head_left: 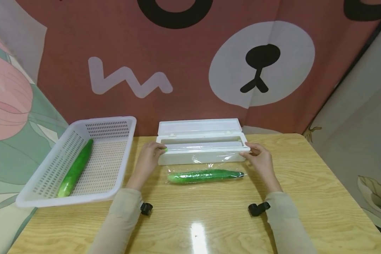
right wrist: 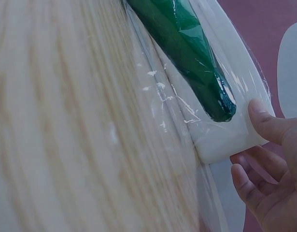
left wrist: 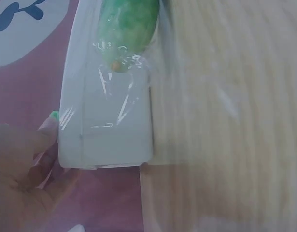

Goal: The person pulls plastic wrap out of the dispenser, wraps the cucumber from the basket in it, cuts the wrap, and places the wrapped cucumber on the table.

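A white cling film dispenser (head_left: pixel 203 157) stands with its lid (head_left: pixel 199 127) raised and a roll of film (head_left: pixel 206 145) inside. Clear cling film (head_left: pixel 195 159) runs down over its front and around a green cucumber (head_left: pixel 206 176) lying on the table before it. My left hand (head_left: pixel 149 157) grips the dispenser's left end, its thumb, with a green nail, at the top front edge. At the opposite end, my right hand (head_left: pixel 258 157) holds the corner, thumb (right wrist: pixel 261 113) against the front and fingers curled around the side. In the right wrist view the cucumber's dark tip (right wrist: pixel 220 104) shows through wrinkled film.
To the left, a white perforated plastic basket (head_left: pixel 127 165) holds another cucumber (head_left: pixel 75 169). The wooden table (head_left: pixel 228 225) reaches back to a hanging brown cloth (head_left: pixel 190 88) with a cartoon face, close behind the dispenser. Small black wrist devices (head_left: pixel 146 208) sit at both sleeves.
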Available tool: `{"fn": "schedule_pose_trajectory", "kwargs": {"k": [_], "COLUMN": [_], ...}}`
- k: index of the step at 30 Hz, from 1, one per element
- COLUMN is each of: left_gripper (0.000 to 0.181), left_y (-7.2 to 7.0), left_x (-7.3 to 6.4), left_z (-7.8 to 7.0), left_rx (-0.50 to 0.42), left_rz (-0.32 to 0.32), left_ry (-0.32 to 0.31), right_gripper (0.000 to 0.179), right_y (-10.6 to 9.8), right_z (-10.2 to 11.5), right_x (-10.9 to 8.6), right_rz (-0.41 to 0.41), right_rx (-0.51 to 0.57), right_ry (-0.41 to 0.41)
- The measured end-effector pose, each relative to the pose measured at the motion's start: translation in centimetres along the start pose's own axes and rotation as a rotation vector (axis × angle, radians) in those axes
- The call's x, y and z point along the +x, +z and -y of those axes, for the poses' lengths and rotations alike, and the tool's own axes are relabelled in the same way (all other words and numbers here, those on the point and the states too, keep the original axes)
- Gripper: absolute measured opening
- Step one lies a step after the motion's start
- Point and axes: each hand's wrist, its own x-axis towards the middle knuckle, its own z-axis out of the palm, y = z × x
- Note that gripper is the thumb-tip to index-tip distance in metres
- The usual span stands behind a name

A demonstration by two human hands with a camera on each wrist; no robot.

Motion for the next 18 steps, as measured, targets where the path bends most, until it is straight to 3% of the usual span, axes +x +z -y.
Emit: {"fn": "schedule_pose_trajectory", "kwargs": {"k": [9,18], "left_gripper": [0.013,0.012], "left_y": [0.15,0.02], "left_x": [-0.16,-0.44], "left_z": [0.51,-0.18], "left_rx": [-0.036,0.004], "left_rz": [-0.017,-0.088], "left_ry": [-0.044,-0.091], "right_gripper": [0.045,0.047], "right_y": [0.1,0.08], "right_z": [-0.14,-0.07], "right_x": [0.14,0.08], "right_rz": [-0.009,-0.002], "right_rx": [-0.023,0.002], "right_ry": [0.003,0.005]}}
